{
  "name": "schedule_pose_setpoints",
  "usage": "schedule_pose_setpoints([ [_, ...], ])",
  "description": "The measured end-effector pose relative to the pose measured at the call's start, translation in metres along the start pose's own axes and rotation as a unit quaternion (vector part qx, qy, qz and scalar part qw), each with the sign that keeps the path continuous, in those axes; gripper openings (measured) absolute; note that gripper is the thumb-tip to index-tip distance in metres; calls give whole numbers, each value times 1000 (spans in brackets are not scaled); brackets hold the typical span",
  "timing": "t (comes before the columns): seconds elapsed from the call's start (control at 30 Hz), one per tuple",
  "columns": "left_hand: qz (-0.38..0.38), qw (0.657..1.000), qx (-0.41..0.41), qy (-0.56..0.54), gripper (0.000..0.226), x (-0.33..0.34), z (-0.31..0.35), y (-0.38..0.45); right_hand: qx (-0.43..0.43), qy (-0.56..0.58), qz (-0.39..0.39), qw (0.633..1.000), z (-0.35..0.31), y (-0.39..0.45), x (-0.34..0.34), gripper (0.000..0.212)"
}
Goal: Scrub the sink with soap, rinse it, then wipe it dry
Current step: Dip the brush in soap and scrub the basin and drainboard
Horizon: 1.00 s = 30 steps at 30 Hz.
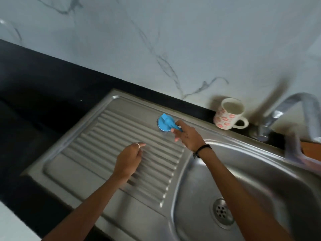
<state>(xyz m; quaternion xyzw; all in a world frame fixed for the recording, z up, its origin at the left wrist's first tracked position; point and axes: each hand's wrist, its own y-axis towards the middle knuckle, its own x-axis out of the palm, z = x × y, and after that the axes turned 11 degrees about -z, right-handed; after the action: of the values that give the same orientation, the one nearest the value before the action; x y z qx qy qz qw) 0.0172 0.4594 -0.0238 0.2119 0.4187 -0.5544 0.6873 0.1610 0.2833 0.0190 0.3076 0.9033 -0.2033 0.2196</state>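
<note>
Nearest the camera, the stainless steel sink (pixel 199 171) fills the lower part of the view, set into a black countertop (pixel 43 87). Its basin lies to the right, with the round perforated drain (pixel 223 213) at the bottom of the bowl, and its ribbed drainboard (pixel 107 150) extends to the left. Both forearms reach forward from the lower edge. The left hand (pixel 129 160) is positioned over the ribs of the drainboard with fingers loosely extended and holding nothing; a ring shows on one finger; whether the fingertips touch the metal cannot be determined. The right hand (pixel 187 136), with a dark band at the wrist, lies farther forward and grips the handle of a blue scrub brush (pixel 165 123) between curled fingers and thumb. The round head of the brush rests on the flat back margin of the drainboard, just past the upper ends of the ribs. The two hands are apart, the right one ahead of and to the right of the left. Behind the sink rim, a white mug (pixel 227 115) with a red flower pattern stands upright on the countertop near the wall. To its right, a chrome faucet (pixel 286 113) arches over the basin, blurred. A white marble-patterned backsplash (pixel 156 40) with grey veins closes the far side.
</note>
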Motion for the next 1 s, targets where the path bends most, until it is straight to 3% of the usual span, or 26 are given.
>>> schedule_pose_setpoints([
  [0.2, -2, 1000, -4, 31, 43, -51, -64, 64, 11, -85, 22, 996, -48, 99, 27, 28],
  [0.33, -23, 996, -22, 81, 58, -76, -100, 109, 72, -191, 25, 979, -47, 145, 38, 29],
  [0.5, -68, 992, -22, 107, 71, -93, -129, 142, 94, -212, 27, 972, -63, 183, 67, 38],
  [0.7, -66, 990, 21, 121, 76, -99, -142, 146, 66, -208, -14, 976, -125, 271, 117, 36],
  [0.83, -54, 978, -3, 200, 84, -99, -148, 147, 89, -144, -17, 985, -107, 250, 106, 37],
  [1.0, -84, 979, -36, 181, 97, -99, -151, 145, 166, -105, 28, 980, -65, 169, 70, 37],
])
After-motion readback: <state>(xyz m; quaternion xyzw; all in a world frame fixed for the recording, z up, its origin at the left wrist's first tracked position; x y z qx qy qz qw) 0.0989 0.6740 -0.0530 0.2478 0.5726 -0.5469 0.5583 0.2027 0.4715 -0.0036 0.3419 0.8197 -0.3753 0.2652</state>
